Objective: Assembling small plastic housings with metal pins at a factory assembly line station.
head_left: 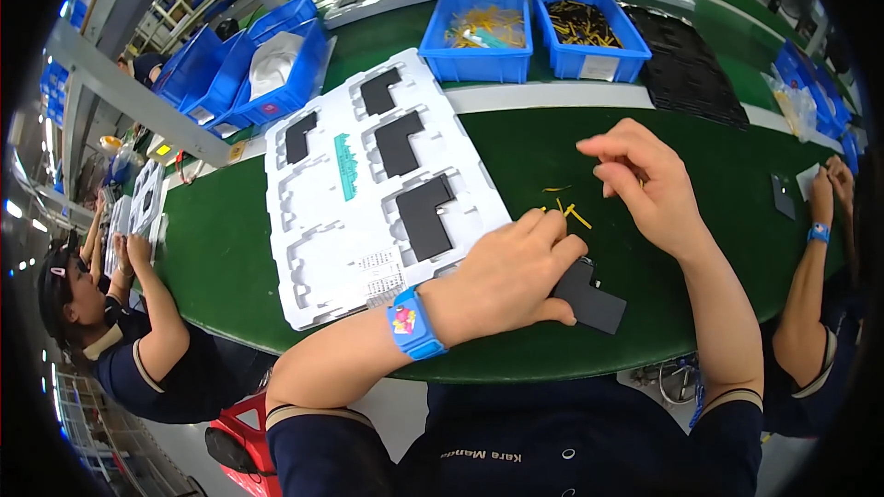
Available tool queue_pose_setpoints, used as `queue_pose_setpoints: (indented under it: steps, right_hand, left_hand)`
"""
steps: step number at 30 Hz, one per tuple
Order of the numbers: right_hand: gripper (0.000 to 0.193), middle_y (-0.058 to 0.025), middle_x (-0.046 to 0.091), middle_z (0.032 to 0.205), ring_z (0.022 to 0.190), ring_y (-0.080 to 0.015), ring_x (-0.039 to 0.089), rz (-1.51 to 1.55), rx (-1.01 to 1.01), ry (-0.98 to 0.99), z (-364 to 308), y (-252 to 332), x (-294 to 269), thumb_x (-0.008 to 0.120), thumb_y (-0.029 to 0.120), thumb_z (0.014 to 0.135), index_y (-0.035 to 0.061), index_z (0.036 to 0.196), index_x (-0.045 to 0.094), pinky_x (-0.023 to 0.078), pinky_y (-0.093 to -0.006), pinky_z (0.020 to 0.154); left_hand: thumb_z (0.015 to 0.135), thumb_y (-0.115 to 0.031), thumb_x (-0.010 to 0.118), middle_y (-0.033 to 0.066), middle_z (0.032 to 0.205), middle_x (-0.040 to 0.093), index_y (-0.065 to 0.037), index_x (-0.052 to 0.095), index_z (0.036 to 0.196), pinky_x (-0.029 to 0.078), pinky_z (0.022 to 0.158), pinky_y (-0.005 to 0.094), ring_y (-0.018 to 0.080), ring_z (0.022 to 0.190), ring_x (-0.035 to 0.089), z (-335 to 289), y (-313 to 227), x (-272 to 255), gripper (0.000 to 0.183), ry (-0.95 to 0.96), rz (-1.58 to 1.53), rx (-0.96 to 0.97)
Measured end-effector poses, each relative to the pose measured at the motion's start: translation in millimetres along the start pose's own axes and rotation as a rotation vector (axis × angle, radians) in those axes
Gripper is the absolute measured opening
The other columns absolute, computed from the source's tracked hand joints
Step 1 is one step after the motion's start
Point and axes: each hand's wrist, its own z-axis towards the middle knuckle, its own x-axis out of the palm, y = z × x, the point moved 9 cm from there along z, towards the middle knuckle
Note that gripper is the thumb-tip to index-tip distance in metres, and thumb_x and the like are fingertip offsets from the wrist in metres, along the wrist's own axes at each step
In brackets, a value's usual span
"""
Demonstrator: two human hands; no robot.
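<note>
My left hand [520, 271], a blue band on its wrist, grips a flat black L-shaped piece [599, 302] against the green table, thumb at its near edge and fingers over its far end. To the right, my right hand [645, 186] is raised above the table with its fingers curled in. Whatever its fingertips may hold is too small to make out. Several thin yellow strips [576, 213] lie on the green mat just beyond my left fingers. Left of them, a white moulded tray [359, 212] holds several similar black pieces [425, 218] in its recesses.
Beyond the tray stand a blue bin [476, 64] of yellow strips and another blue bin [599, 60] of dark and yellow bits. A black tray [686, 64] lies right of them. Metal posts rise at left. Co-workers sit on both sides, one with a hand [822, 193] at right.
</note>
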Motion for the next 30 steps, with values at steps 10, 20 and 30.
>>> queue_pose_setpoints:
  steps: [10,20,30]
  right_hand:
    - [0.018,-0.0030,0.056,0.088,0.067,-0.0085,0.055,0.129,-0.008,-0.055,-3.9,-8.1,-9.7,0.056,-0.004,0.087,-0.0001,0.103,0.063,0.046,-0.0223,0.060]
    - [0.014,-0.0047,0.060,0.086,0.069,-0.0082,0.059,0.510,0.375,-0.011,-10.2,-23.5,14.0,0.062,0.001,0.089,-0.0020,0.102,0.061,0.052,-0.0228,0.061]
    - [0.009,-0.0040,0.055,0.091,0.069,-0.0086,0.061,0.417,0.274,-0.118,-16.0,-11.1,23.6,0.061,-0.001,0.088,-0.0033,0.096,0.065,0.053,-0.0216,0.063]
  left_hand:
    - [0.074,-0.002,0.075,0.0052,0.082,0.056,-0.006,0.047,0.107,0.049,0.069,0.0324,0.0179,0.077,0.060,3.3,12.6,6.1,0.043,0.096,-0.652,-0.235]
    - [0.094,-0.007,0.056,0.0083,0.089,0.068,0.001,0.054,0.107,0.049,0.060,0.0229,0.0087,0.071,0.061,-5.3,54.5,-17.3,0.015,-0.352,-0.806,-0.562]
    - [0.090,-0.005,0.060,0.0112,0.078,0.070,0.002,0.054,0.099,0.046,0.054,0.0245,0.0128,0.061,0.065,-5.9,50.8,-25.2,0.013,-0.455,-0.566,-0.449]
